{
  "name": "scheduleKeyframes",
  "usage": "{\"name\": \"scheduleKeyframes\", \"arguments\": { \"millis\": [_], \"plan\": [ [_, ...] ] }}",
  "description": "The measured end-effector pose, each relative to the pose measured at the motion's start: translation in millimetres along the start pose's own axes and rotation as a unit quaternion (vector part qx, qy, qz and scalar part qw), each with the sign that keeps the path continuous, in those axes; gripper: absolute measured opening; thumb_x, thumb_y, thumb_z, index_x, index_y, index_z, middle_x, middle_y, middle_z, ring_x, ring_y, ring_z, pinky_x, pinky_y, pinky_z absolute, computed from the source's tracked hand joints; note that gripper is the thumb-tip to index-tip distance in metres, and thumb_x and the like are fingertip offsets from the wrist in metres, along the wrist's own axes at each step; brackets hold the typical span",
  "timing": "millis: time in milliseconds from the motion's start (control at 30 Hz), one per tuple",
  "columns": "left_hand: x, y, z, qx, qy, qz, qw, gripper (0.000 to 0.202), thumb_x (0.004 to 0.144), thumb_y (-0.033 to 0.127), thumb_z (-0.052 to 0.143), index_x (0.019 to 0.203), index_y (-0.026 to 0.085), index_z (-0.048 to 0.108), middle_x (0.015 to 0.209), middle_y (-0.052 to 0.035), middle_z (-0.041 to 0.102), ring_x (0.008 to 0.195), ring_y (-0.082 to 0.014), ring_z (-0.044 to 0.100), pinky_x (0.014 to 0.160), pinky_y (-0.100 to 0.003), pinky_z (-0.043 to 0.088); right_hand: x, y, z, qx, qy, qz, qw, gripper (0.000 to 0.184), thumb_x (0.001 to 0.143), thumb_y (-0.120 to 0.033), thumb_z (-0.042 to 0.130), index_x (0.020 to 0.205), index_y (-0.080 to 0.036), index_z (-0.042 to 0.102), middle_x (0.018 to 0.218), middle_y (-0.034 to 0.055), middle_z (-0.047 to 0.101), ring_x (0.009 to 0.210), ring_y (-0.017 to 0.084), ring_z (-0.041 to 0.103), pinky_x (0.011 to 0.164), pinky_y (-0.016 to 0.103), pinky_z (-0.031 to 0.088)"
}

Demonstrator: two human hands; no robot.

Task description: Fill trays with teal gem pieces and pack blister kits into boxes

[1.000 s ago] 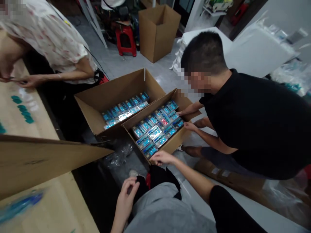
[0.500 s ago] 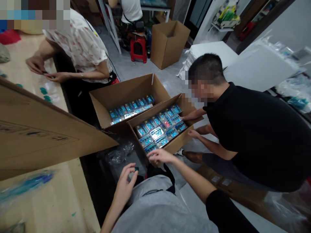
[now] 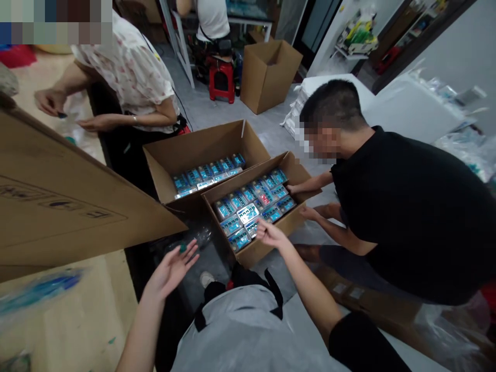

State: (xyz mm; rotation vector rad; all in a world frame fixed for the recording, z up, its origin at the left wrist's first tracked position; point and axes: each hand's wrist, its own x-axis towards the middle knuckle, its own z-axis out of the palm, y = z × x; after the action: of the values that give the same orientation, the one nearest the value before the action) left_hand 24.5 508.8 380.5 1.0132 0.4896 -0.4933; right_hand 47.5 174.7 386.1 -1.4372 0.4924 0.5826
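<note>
Fingers (image 3: 188, 261) open on both hands: left hand (image 3: 170, 273) apparently beside a teal piece (image 3: 182, 248), right hand (image 3: 271, 235) above packs (image 3: 248, 213).

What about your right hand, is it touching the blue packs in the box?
Cannot tell. The head view shows the right hand reaching over the blue packs in the cardboard box, but looking down from above, it shows neither plain contact nor a plain gap.

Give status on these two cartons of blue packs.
Done: the front carton looks packed, blue packs covering its floor. In hand: the right hand is over those packs; the left hand is open beside a small teal piece. Remaining: the rear carton seems only partly filled.
</note>
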Motion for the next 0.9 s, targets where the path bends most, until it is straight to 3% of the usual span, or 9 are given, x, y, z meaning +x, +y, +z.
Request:
{"name": "scheduleKeyframes", "arguments": {
  "millis": [67,100,200,300,400,500,567,667,900],
  "plan": [
    [-8,1,-16.8,-0.041,0.032,0.040,0.998,0.023,0.068,0.046,0.068,0.068,0.023,0.068,0.095,-0.0003,0.074,0.080,-0.0161,0.066,0.075,-0.031,0.056,2,1,1,0.047,0.011,-0.008,0.999,0.036,0.098,-0.045,0.045,0.082,-0.014,0.055,0.054,-0.0108,0.034,0.039,0.002,0.025,0.041,0.017,0.029],
    [-11,2,-22.5,-0.068,0.055,0.061,0.994,0.023,0.068,0.048,0.068,0.071,0.025,0.069,0.094,0.0029,0.074,0.077,-0.0130,0.065,0.073,-0.026,0.056,4,0,-1,0.069,0.020,-0.017,0.997,0.044,0.100,-0.047,0.034,0.078,-0.014,0.053,0.051,-0.0120,0.027,0.039,0.002,0.018,0.042,0.017,0.026],
    [-13,-5,-29.3,-0.089,0.075,0.035,0.993,0.015,0.071,0.037,0.068,0.072,0.022,0.070,0.087,0.0003,0.074,0.075,-0.0126,0.065,0.073,-0.026,0.056,5,-4,1,0.113,0.014,-0.019,0.993,0.064,0.100,-0.048,0.003,0.066,-0.014,0.045,0.050,-0.0131,0.014,0.041,0.001,0.009,0.049,0.018,0.020],
    [-17,-25,-24.4,-0.099,0.050,0.001,0.994,0.013,0.068,0.035,0.071,0.069,0.022,0.070,0.092,-0.0041,0.075,0.083,-0.0188,0.068,0.080,-0.037,0.057,-1,4,32,0.124,-0.051,0.015,0.991,0.049,0.100,-0.048,0.030,0.067,-0.016,0.047,0.045,-0.0120,0.023,0.040,0.003,0.020,0.047,0.020,0.022],
    [-29,-42,-10.0,-0.115,0.029,-0.031,0.993,0.021,0.062,0.038,0.079,0.073,0.022,0.072,0.099,-0.0044,0.074,0.082,-0.0181,0.068,0.078,-0.034,0.058,-11,23,73,0.129,-0.093,0.027,0.987,0.037,0.101,-0.039,0.034,0.077,-0.017,0.053,0.044,-0.0122,0.022,0.040,0.005,0.020,0.047,0.018,0.024],
    [-44,-52,11.4,-0.068,-0.057,-0.120,0.989,0.029,0.060,0.038,0.084,0.078,0.018,0.073,0.105,-0.0092,0.073,0.079,-0.0190,0.067,0.071,-0.032,0.057,-23,41,99,0.108,-0.161,0.058,0.979,0.034,0.095,-0.043,0.049,0.079,-0.014,0.059,0.044,-0.0110,0.032,0.040,0.004,0.028,0.046,0.018,0.024],
    [-50,-55,23.8,-0.028,-0.115,-0.155,0.981,0.031,0.064,0.036,0.084,0.085,0.015,0.073,0.099,-0.0110,0.073,0.077,-0.0196,0.067,0.068,-0.032,0.055,-31,52,107,0.085,-0.209,0.077,0.971,0.037,0.083,-0.048,0.065,0.080,-0.011,0.064,0.047,-0.0081,0.044,0.041,0.005,0.036,0.045,0.019,0.026],
    [-52,-59,31.8,-0.007,-0.117,-0.151,0.982,0.029,0.066,0.034,0.083,0.085,0.015,0.072,0.085,-0.0072,0.073,0.079,-0.0197,0.067,0.068,-0.030,0.053,-38,63,113,0.066,-0.210,0.065,0.973,0.040,0.071,-0.049,0.076,0.083,-0.011,0.067,0.057,-0.0062,0.056,0.044,0.003,0.038,0.046,0.020,0.026],
    [-52,-62,23.1,0.009,-0.075,-0.128,0.989,0.033,0.060,0.037,0.086,0.079,0.015,0.071,0.080,-0.0055,0.072,0.081,-0.0204,0.068,0.076,-0.030,0.054,-33,74,125,0.027,-0.180,0.065,0.981,0.025,0.080,-0.037,0.071,0.084,-0.012,0.068,0.054,-0.0077,0.054,0.043,0.003,0.038,0.046,0.020,0.026]
  ]
}}
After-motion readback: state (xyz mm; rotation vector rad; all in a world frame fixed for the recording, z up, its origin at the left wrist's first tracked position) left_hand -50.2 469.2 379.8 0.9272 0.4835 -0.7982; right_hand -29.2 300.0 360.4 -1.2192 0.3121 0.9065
